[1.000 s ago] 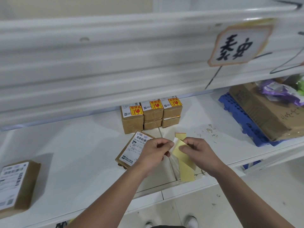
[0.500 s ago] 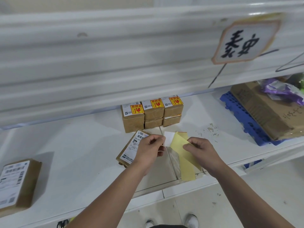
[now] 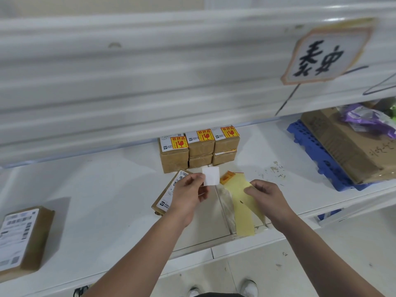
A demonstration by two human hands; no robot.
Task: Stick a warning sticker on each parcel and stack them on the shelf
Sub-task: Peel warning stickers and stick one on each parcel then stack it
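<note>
Shelf (image 3: 107,189) with stacked parcels (image 3: 201,144), carton (image 3: 342,151) on crate (image 3: 308,146); sticker (image 3: 211,175), backing strip (image 3: 244,202) held

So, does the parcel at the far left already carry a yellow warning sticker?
No, the far-left parcel shows only a white shipping label on top.

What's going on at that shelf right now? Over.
Left hand pinching peeled sticker. Right hand holding yellow backing strip. Next parcel lies beneath left hand. Nothing blocking.

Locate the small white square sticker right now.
Head view, centre: the small white square sticker is pinched in the left hand, just in front of the stacked brown parcels, left of the yellow backing strip.
</note>
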